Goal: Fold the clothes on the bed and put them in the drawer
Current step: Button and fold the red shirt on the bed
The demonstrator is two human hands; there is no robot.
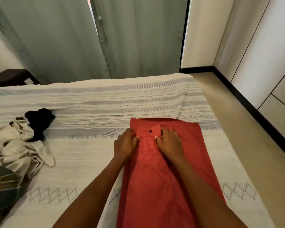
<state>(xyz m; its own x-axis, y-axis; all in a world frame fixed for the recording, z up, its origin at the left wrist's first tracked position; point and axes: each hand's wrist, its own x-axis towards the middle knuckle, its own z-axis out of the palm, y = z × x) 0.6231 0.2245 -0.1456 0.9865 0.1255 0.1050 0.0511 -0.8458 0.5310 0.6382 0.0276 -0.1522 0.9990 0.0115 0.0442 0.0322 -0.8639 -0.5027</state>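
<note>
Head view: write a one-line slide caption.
Both hands, left and right, flatten red trousers on the bed.

Soft, even daylight is seeping through the curtains [130,38], casting faint shadows. Edges are bowing and blurring slightly.

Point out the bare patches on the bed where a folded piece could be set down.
Bare bedspread lies between the red garment and the beige garment, and beyond the red garment toward the curtain. The near left edge is crowded: beige, black and plaid clothes.
</note>
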